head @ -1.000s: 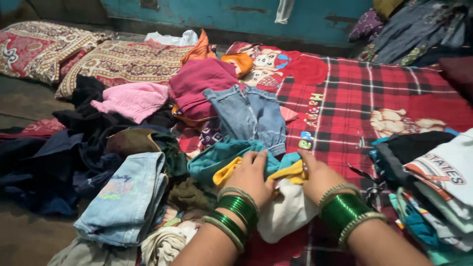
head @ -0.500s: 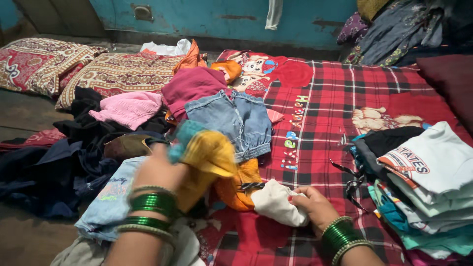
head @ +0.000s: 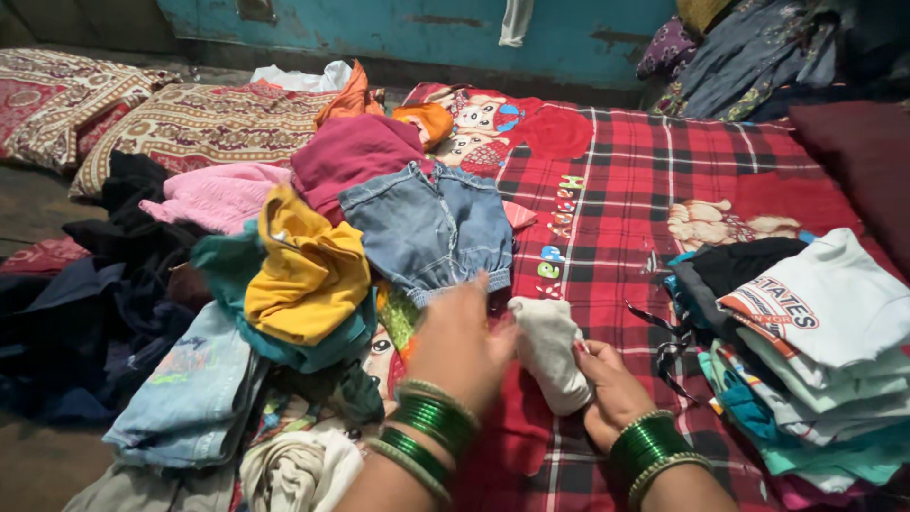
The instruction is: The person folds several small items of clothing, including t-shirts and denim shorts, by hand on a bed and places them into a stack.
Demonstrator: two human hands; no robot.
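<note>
Left hand: the left hand (head: 460, 341) reaches in from the bottom edge, back of the hand up, fingers pointing away and curled onto the near edge of the white cloth (head: 552, 351); it grips that edge, though the fingertips blur.
Left wrist: green bangles (head: 431, 427) stacked on the forearm, which slants up and to the right.
Right hand: the right hand (head: 611, 389) lies lower and to the right, thumb and fingers closed on the cloth's right side, red-painted nails showing.
Right wrist: green bangles (head: 656, 450) too, forearm coming in from the lower right.
White cloth: a small bunched piece held between both hands, just above the red plaid blanket (head: 626, 190).
Left of the hands: a yellow garment (head: 303, 270) lies on a teal one (head: 284, 346), with a small denim piece (head: 431, 228) just behind.
Right of the hands: a stack of folded clothes (head: 815, 351), white printed shirt on top.
Far left: dark clothes heaped, patterned pillows (head: 190, 123) behind.
</note>
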